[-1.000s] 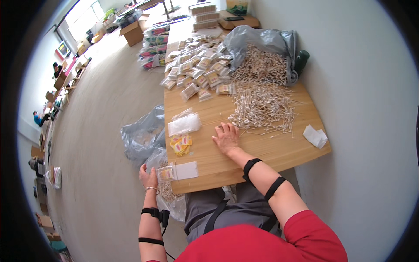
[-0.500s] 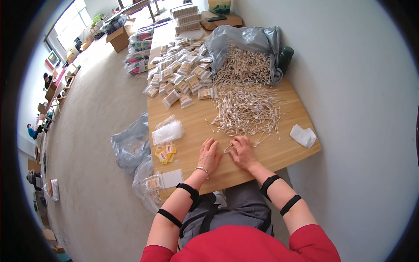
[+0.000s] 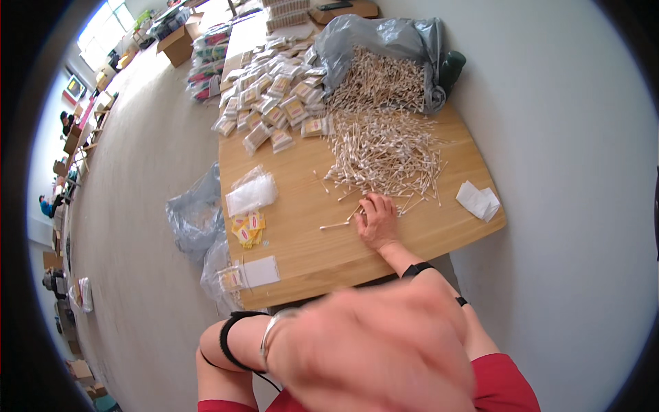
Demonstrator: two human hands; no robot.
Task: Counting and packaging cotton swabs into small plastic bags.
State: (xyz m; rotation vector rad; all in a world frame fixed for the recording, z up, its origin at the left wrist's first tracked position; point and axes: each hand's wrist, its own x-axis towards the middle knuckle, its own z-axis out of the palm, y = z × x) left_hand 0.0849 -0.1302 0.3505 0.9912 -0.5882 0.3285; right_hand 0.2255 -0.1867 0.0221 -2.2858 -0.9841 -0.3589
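Observation:
My left hand (image 3: 374, 343) is raised close to the camera over my lap, large and smeared by motion; its fingers cannot be made out. My right hand (image 3: 379, 223) rests on the table at the near edge of a heap of loose cotton swabs (image 3: 384, 154). Its fingers are curled down, with a few swabs at the thumb and fingertips; what lies under the palm is hidden. One stray cotton swab (image 3: 334, 225) lies on the wood to the left of this hand. Behind the heap, a grey plastic bag (image 3: 381, 31) lies open, full of more swabs.
Many filled swab packets (image 3: 274, 96) are piled at the far left of the table (image 3: 309, 254). Clear empty bags (image 3: 252, 194), yellow cards (image 3: 248, 226) and a white card (image 3: 261, 272) lie along the left edge. A folded white tissue (image 3: 478, 201) lies right, beside the wall.
My left hand has left the table and come up toward the camera. My right hand stays by the swabs, its fingers more curled. A stray swab now shows where the hands had been.

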